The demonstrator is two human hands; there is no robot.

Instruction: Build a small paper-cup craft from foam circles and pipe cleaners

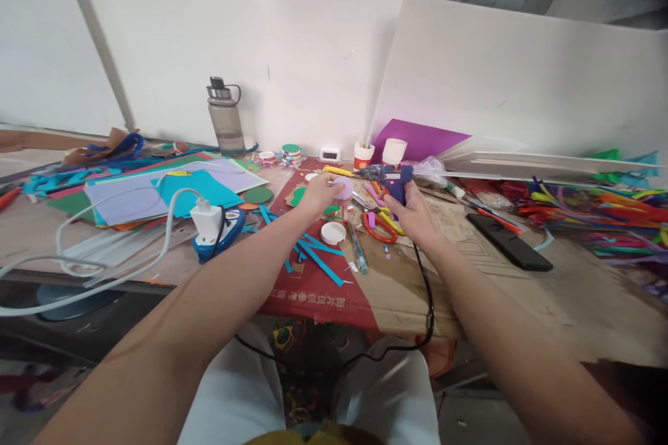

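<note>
Glue gun [392, 177] in right hand [412, 212] | scissors [379, 228], white lid [333, 232] beside

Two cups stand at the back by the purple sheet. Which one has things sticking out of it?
The left cup, with the red band: sticks poke out of its top. The plain white cup to its right, against the purple sheet, shows none.

Glue gun [392, 178] blue, small red light on its body, black cord [428, 299]. Round piece [343, 187] under left hand [316, 195] pale lilac. Scissors [380, 228] orange-handled. Lid [333, 232] white. Paper strips [318, 257] bright blue. Cardboard sheet [334, 292] red with white lettering, brown beyond. Paper sheet [417, 139] purple. Bottle [225, 118] smoky grey. Charger [207, 217] white. Phone [509, 241] black.
</note>
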